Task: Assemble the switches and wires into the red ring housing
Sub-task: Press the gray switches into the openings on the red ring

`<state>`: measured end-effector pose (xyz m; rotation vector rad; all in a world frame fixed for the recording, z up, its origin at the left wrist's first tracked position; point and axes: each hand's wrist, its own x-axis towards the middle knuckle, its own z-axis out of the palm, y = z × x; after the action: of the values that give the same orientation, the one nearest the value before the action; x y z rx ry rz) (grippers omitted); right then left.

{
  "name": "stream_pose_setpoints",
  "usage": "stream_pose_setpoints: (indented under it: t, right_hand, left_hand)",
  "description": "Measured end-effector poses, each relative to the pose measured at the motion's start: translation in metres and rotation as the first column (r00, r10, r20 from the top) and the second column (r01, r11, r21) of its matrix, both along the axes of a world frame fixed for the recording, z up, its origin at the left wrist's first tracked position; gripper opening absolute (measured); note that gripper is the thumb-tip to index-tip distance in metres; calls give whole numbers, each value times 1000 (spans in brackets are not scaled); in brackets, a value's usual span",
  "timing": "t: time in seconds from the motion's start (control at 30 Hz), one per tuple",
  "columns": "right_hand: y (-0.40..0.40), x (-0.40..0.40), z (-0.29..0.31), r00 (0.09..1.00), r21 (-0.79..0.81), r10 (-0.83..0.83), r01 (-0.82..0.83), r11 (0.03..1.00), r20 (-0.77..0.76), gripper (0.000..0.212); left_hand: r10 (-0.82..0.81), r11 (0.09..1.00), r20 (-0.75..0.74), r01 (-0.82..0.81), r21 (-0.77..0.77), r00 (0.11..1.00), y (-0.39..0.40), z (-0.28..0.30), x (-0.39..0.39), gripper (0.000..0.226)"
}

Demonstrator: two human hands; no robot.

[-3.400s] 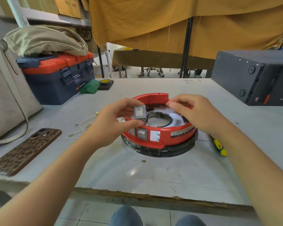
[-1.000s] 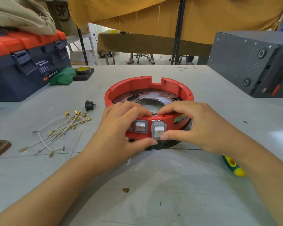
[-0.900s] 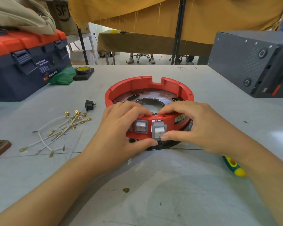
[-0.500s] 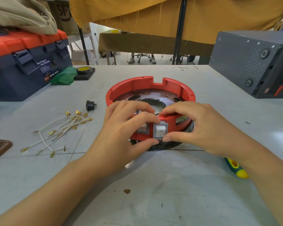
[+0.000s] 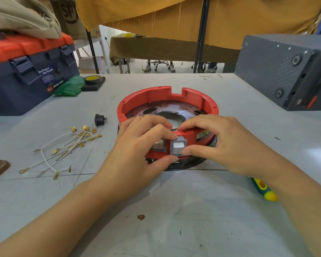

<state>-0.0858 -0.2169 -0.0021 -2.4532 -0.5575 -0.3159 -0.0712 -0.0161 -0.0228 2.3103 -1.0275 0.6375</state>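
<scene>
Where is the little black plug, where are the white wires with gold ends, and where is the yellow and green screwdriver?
black plug [image 5: 100, 119], head view, on its dark body.
white wires [image 5: 63, 147], head view, middle of the bundle.
screwdriver [image 5: 264, 190], head view, on its green and yellow handle.

lighting: bright, even, daylight-like; strongest from the open floor area beyond the far edge of the surface [image 5: 174, 210]. glare: pale sheen on the surface at right and a washed-out white face on the switch [image 5: 178, 146]. shadows: soft, short, falling toward the viewer under the left hand [image 5: 135, 154] and right hand [image 5: 228, 143]; a dark band under the red ring housing [image 5: 167, 97]. focus: sharp at centre; forearms at the bottom corners soft. distortion: wide-angle bowing, the toolbox [image 5: 26, 71] and the grey case [image 5: 289, 71] lean outward at the edges. colour: saturated, slightly warm under the yellow cloth [image 5: 211, 19].
</scene>
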Motion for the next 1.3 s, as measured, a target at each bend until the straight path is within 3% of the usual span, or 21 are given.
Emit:
stream_pose_setpoints:
  t: [0.13,0.63,1.07,1.3]
  right_hand:
    - [1,0,0,1000,29,9,-8,1000,-20,29]
    - [1,0,-2,1000,7,-4,4,1000,-9,33]
    - [0,0,-4,1000,-16,-16,17,1000,20,41]
    - [1,1,-5,999,28,-15,14,1000,41,32]
  left_hand:
    - [1,998,-83,-6,-59,997,4,5,4,41]
    - [-68,978,-210,23,-206,975,6,6,12,21]
    - [-48,991,-165,25,-135,985,6,2,12,39]
    - [-31,986,-154,5,-166,988,3,2,13,32]
